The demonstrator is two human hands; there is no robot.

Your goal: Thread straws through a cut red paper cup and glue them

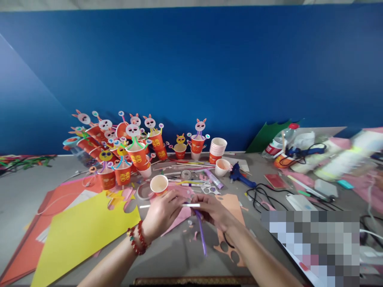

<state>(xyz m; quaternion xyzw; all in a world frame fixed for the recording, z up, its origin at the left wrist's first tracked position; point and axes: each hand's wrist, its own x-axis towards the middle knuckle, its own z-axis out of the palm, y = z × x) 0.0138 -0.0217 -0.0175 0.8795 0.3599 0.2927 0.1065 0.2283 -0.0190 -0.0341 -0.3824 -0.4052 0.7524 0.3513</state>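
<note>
My left hand [164, 209], with red bead bracelets on its wrist, is closed around a thin white stick [192, 205]. The stick lies roughly level and sticks out on both sides of the hand. My right hand [213, 210] pinches a purple pipe cleaner [202, 235], whose free end hangs down toward me. The fingertips of both hands nearly meet at the stick, and they hide how the pipe cleaner sits against it. Just behind my left hand stands a paper cup [159, 184]. Pink paper [179, 217] lies under the hands.
Orange cups with animal figures [136, 155] crowd the back left. A cup stack [218, 149] and a blue glue gun [241, 175] stand behind my right hand. Yellow paper [89, 231] lies left; black cables [260, 195], a phone [301, 202] and a bottle [281, 139] are right.
</note>
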